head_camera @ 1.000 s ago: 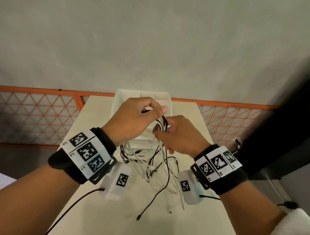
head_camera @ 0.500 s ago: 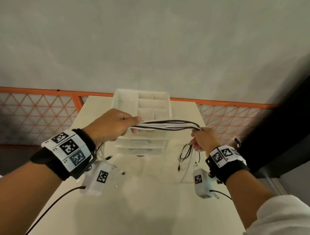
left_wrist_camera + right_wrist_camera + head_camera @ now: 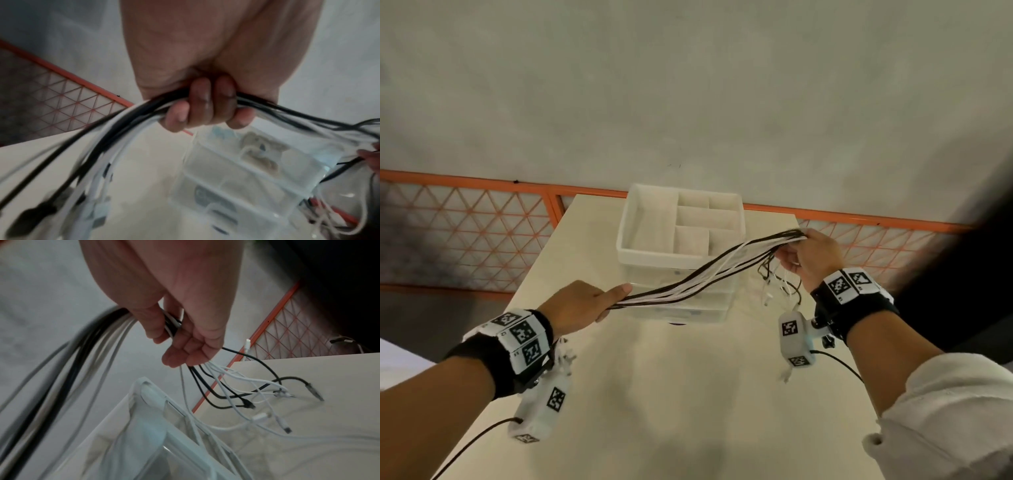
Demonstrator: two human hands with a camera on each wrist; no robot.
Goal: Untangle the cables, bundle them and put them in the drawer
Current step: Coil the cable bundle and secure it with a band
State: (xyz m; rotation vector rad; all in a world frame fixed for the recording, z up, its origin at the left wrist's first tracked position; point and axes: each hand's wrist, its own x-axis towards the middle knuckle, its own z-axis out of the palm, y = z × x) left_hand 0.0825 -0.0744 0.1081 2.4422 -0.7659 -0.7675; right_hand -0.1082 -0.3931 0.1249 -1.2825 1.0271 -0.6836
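Observation:
Several black and white cables (image 3: 705,274) run as one stretched band in the air in front of the drawer unit (image 3: 681,246). My left hand (image 3: 585,305) grips one end of the band low on the left; its fingers (image 3: 205,104) curl round the cables (image 3: 123,123), and plug ends dangle below the wrist. My right hand (image 3: 808,257) holds the other end higher on the right, fingers (image 3: 180,353) curled round the cables (image 3: 82,345). Loose plug ends (image 3: 267,402) hang under it. The unit's clear drawers (image 3: 246,175) look closed.
The beige table (image 3: 688,394) is narrow, with the white drawer unit at its far end, topped by a compartment tray (image 3: 640,253). An orange mesh railing (image 3: 465,236) runs behind the table. A dark shape fills the right edge.
My hands started together at a looped bunch of cables, then moved apart. The left went down-left and the right up-right, drawing the cables out into a taut band.

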